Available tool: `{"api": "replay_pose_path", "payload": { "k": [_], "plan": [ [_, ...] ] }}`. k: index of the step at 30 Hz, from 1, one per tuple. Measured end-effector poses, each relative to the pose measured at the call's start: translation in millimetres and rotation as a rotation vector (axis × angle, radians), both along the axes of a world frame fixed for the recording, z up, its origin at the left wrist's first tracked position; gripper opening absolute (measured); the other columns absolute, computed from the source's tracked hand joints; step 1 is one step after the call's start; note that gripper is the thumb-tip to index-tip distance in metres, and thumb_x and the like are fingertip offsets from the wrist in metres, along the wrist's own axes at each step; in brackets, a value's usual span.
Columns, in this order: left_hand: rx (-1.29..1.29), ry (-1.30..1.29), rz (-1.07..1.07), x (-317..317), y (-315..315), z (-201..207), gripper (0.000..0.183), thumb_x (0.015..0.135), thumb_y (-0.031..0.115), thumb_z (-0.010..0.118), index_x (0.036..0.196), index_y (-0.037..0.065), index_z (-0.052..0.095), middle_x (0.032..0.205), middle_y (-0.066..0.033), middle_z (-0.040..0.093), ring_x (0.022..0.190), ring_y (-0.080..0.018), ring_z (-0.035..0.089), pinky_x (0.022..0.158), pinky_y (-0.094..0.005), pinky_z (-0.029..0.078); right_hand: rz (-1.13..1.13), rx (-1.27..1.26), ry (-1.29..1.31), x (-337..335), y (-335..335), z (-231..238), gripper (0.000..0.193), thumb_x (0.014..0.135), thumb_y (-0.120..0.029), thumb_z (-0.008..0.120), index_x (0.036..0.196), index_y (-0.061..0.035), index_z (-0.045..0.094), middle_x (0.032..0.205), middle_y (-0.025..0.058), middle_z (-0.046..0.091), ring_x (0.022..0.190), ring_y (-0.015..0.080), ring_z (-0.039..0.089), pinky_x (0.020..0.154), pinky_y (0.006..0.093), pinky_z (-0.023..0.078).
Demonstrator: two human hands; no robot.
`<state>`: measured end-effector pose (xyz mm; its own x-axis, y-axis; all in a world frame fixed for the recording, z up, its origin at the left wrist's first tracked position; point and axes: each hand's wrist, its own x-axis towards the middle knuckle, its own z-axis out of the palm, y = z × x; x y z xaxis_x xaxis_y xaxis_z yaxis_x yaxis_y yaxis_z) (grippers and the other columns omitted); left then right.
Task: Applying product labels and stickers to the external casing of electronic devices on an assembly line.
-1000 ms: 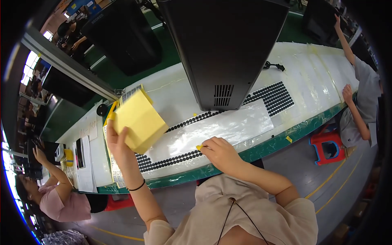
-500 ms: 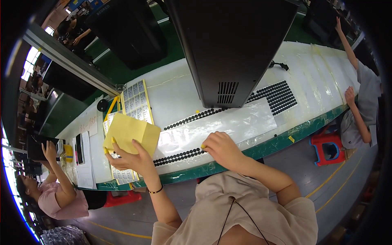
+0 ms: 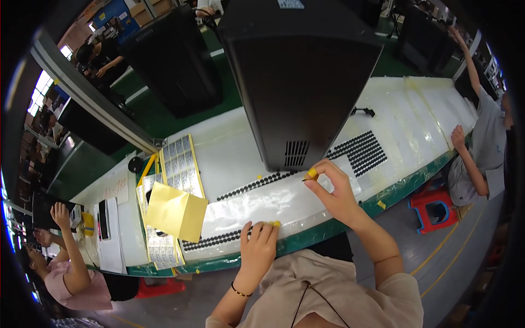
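Note:
A white backing sheet (image 3: 240, 210) with rows of black dots (image 3: 219, 239) lies on the table before me. My left hand (image 3: 260, 249) rests on its near edge, fingers slightly bent against the dots and a yellow cover on a fingertip. Raised over the sheet's right part, my right hand (image 3: 334, 194) has thumb and index finger close together, with yellow on the index tip. A tiny dark dot shows at that pinch. Just behind stands a tall black cabinet (image 3: 306, 93) with a slotted vent (image 3: 296, 153). A folded yellow paper (image 3: 174, 210) stands at the left.
Label sheets (image 3: 183, 167) lie left of the dots, beside a black phone (image 3: 104, 218) on papers. A power plug (image 3: 363, 112) rests behind the cabinet's right side. Co-workers sit at both ends of the table, with a red stool (image 3: 432, 210) at the right. A metal post (image 3: 98, 98) rises at the left.
My left hand has left the yellow paper and come right onto the dot sheet. My right hand has lifted off the dots and moved right and up toward the cabinet. The view has tilted.

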<state>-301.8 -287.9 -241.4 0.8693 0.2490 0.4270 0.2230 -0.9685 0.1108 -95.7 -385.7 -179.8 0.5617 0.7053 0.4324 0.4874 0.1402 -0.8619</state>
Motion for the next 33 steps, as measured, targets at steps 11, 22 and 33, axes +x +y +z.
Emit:
{"api": "replay_pose_path", "payload": {
  "k": [11, 22, 33],
  "plan": [
    [-0.179, -0.013, -0.027, 9.0, 8.3, 6.3, 0.013, 0.073, 0.003, 0.066, 0.085, 0.006, 0.061, 0.085, -0.0051, 0.057, 0.086, -0.0239, 0.053, 0.09, -0.0417, 0.037, -0.417, 0.492, -0.732, 55.6, -7.8, 174.2, 0.014, 0.08, 0.003, 0.067, 0.092, -0.001, 0.06, 0.086, 0.0068, 0.061, 0.079, 0.0168, 0.057, 0.073, 0.0278, 0.046],
    [-1.068, -0.313, -0.047, 16.8, 0.1, 12.9, 0.013, 0.085, 0.0, 0.063, 0.094, 0.004, 0.055, 0.081, -0.0016, 0.051, 0.077, -0.0124, 0.047, 0.071, -0.0246, 0.037, -0.194, 0.087, -0.625, 75.8, 9.0, 215.2, 0.013, 0.088, -0.01, 0.064, 0.096, -0.0014, 0.059, 0.089, 0.0011, 0.061, 0.085, 0.0093, 0.055, 0.084, 0.0236, 0.043],
    [-1.627, -0.374, 0.053, 16.0, -3.5, 24.2, 0.01, 0.089, 0.003, 0.063, 0.09, 0.002, 0.054, 0.058, 0.0096, 0.034, 0.055, 0.0012, 0.028, 0.051, -0.0182, 0.021, -0.307, 0.365, -0.953, 78.3, 21.3, 196.2, 0.011, 0.087, -0.003, 0.064, 0.095, -0.0001, 0.058, 0.086, 0.0059, 0.061, 0.075, 0.0129, 0.058, 0.069, 0.0234, 0.047]
  ]
}}
